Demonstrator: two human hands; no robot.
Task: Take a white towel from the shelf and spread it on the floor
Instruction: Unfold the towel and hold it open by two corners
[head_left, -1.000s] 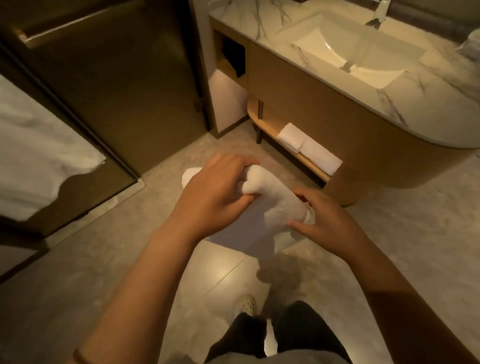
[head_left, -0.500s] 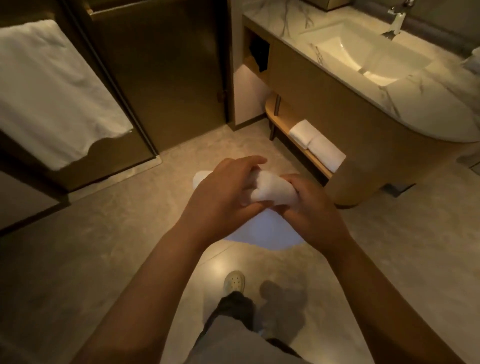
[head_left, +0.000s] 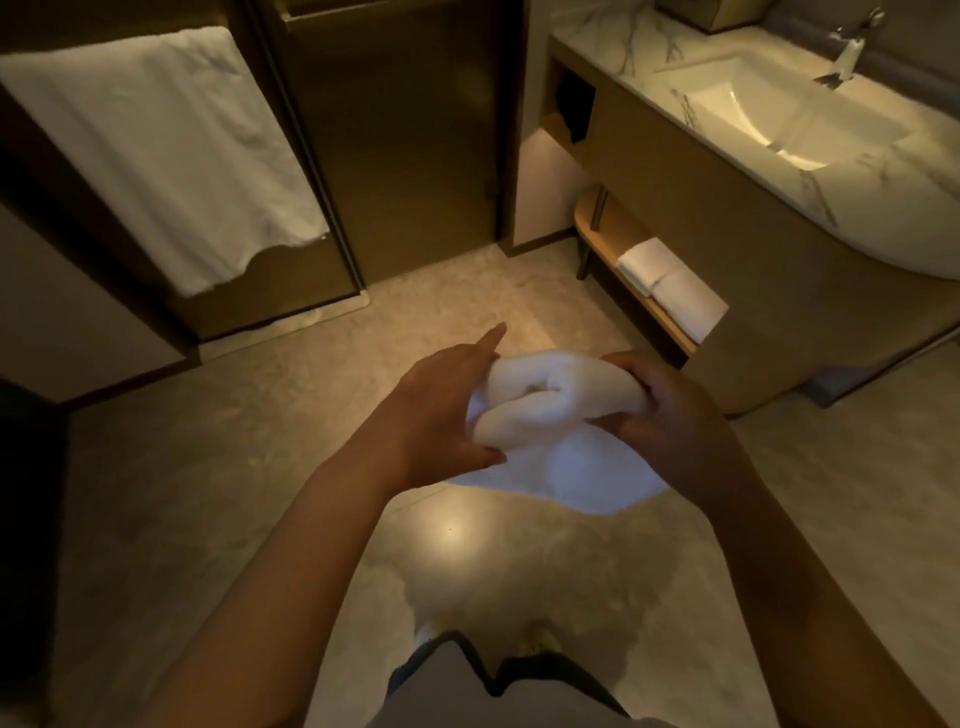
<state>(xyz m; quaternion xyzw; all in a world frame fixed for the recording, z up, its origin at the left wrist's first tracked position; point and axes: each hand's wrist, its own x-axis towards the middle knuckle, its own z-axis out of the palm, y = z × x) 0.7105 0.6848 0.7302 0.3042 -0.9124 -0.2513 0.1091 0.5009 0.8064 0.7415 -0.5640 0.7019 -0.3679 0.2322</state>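
Observation:
A white towel (head_left: 550, 400) is bunched up between both my hands at mid-height above the floor (head_left: 234, 467). A loose flap of it hangs down below them. My left hand (head_left: 436, 415) grips the towel's left end, with the forefinger pointing outward. My right hand (head_left: 670, 410) is closed on its right end. Two more folded white towels (head_left: 670, 288) lie on the low wooden shelf (head_left: 618, 234) under the vanity, to the upper right of my hands.
The curved vanity with marble top (head_left: 883, 208), sink (head_left: 779, 114) and faucet (head_left: 847, 52) fills the upper right. A large white towel (head_left: 166, 156) hangs on the glass door at upper left. A dark door (head_left: 405, 135) stands straight ahead. My legs and shoes (head_left: 488, 654) are below.
The view has turned left and tipped up, bringing the hanging towel into sight. My hands have spread slightly, and more of the bunched towel shows between them.

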